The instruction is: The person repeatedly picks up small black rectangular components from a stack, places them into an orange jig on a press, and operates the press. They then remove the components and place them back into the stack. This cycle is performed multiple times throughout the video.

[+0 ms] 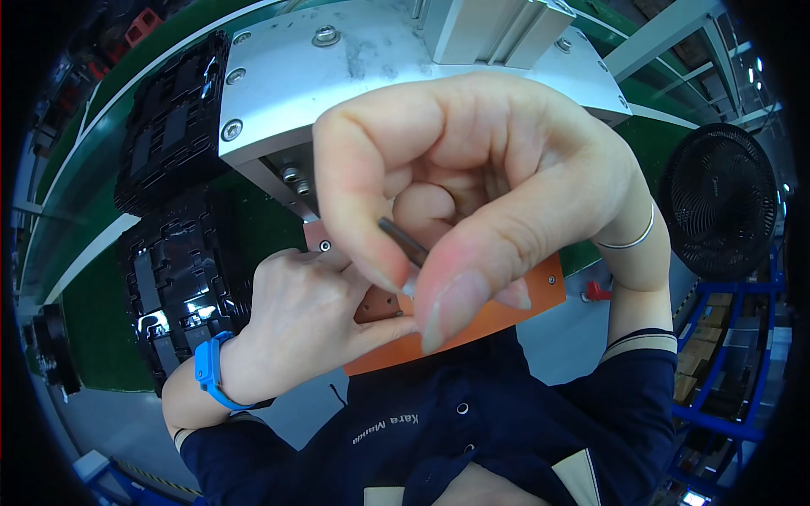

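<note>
My right hand (481, 177) is raised close to the camera, its thumb and index finger pinched together. Between them sits a small thin dark rod-like piece (402, 238); its exact kind cannot be made out. Below and to the left, my left hand (308, 312) rests on an orange plate (498, 316) with small holes and screws. The left thumb is stretched out over the plate, apart from the fingers, whose tips disappear behind my right hand. A blue wristband (208, 371) is on my left wrist. The right hand also covers the middle of the plate.
Ahead stands a silver metal block (380, 51) with bolts and an upright aluminium profile (498, 29). Black plastic trays (181, 270) are at the left, on a green surface (93, 312). To the right are a black fan (721, 202) and a blue-framed rack (734, 354) with boxes.
</note>
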Demonstrator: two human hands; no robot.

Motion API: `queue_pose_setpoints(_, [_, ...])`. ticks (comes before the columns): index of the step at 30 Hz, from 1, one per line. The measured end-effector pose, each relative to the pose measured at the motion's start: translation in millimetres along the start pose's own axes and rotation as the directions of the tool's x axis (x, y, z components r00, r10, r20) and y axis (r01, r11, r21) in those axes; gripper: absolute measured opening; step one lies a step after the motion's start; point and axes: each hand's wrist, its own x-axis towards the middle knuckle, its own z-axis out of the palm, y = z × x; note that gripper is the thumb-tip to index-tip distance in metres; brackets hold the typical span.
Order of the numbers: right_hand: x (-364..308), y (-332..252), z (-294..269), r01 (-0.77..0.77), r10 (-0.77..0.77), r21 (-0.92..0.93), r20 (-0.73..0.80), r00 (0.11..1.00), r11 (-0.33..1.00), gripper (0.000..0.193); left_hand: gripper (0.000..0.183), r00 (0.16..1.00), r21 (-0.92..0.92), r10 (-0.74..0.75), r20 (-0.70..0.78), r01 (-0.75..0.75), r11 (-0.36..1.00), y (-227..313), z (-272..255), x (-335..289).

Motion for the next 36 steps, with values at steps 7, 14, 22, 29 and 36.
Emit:
queue_pose_setpoints(7, [-9.8,5.6,18.8,0.093,-0.078,0.049,-0.251,0.965,0.994,0.023,0.068,0.994,0.102,0.104,-0.032,-0.100,0.990,-3.2,1.0,3.1])
queue_pose_setpoints(14, [-7.6,20.4,27.5,0.330,-0.294,0.020,-0.404,0.866,0.944,0.028,0.072,0.987,0.267,0.126,-0.100,-0.095,0.959,10.0,-12.9,7.0])
queue_pose_setpoints(22, [-13.2,26.2,35.4,0.322,-0.294,-0.025,-0.479,0.827,0.946,0.025,0.071,0.989,0.234,0.118,-0.085,-0.095,0.968,10.6,-13.5,9.0])
queue_pose_setpoints(29, [-32.5,15.6,40.0,0.351,-0.424,-0.238,-0.509,0.749,0.905,0.026,0.072,0.998,0.165,0.042,-0.039,-0.035,0.986,7.4,-6.1,2.3])
queue_pose_setpoints(36, [-133.7,-24.3,25.0,0.381,-0.747,-0.692,-0.351,0.565,0.613,0.016,0.075,0.993,0.189,0.111,-0.041,-0.101,0.977,14.2,-15.9,13.7])
